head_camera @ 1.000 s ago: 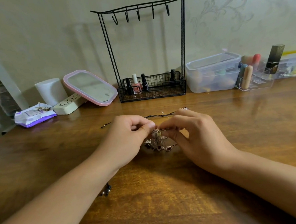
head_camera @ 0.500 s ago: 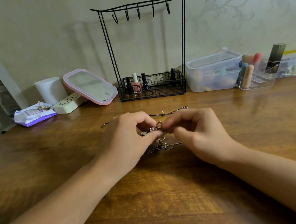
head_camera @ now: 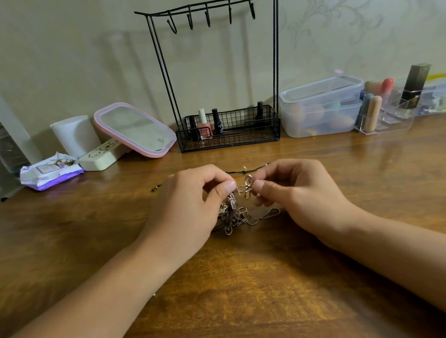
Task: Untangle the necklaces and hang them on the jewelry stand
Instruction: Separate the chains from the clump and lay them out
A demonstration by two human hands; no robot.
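picking apart the knot is the step in hand: left hand point(head_camera: 190, 207) pinches the chains at the top of the tangle point(head_camera: 234, 215), which hangs onto the table point(head_camera: 250, 297), while right hand point(head_camera: 294, 195) pinches a bow pendant point(head_camera: 247, 188) just beside it. a black cord point(head_camera: 245, 170) lies behind. stand point(head_camera: 218, 72) hooks are bare, well apart. next, i judge, the pendant's chain must be eased free gently, not yanked.

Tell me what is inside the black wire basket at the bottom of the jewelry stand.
Inside the black wire basket stand four small nail polish bottles: one pink with a white cap, three dark. The mesh partly covers their lower parts, so their labels cannot be read.
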